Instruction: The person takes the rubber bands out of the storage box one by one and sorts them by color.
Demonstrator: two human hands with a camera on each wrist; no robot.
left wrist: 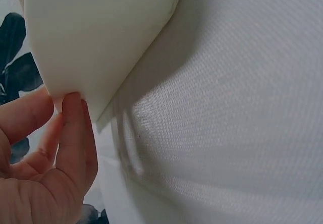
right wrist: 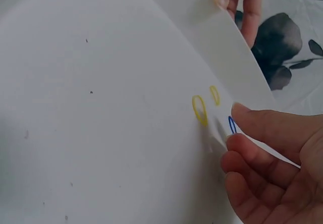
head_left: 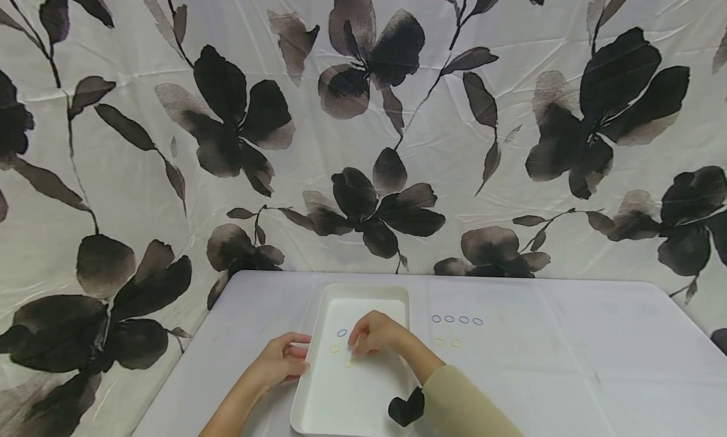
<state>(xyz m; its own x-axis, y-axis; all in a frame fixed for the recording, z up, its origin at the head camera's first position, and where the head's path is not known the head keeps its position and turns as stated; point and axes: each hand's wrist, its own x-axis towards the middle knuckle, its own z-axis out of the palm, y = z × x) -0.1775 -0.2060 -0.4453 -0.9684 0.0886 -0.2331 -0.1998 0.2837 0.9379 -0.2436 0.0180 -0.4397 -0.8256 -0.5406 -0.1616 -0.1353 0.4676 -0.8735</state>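
Note:
My left hand (head_left: 279, 361) grips the left rim of a white rectangular tray (head_left: 320, 418); in the left wrist view its fingers (left wrist: 71, 138) meet the tray's edge. Over the tray, my right hand (head_left: 373, 333) has its thumb and forefinger apart, with no object visible between them. Just left of its fingertips lie a thin blue ring (head_left: 342, 333) and a yellow ring (head_left: 334, 348). Another yellow ring (head_left: 348, 363) lies below the fingertips. The right wrist view shows the blue ring through the gap between thumb and forefinger, beside the yellow rings.
Right of the tray, on the white table (head_left: 568, 386), lies a row of several blue rings (head_left: 449, 319). Two yellow rings (head_left: 455, 343) lie nearer me. A black object (head_left: 406, 408) sits by my right sleeve (head_left: 462, 399). Behind the table hangs a floral cloth (head_left: 352, 140).

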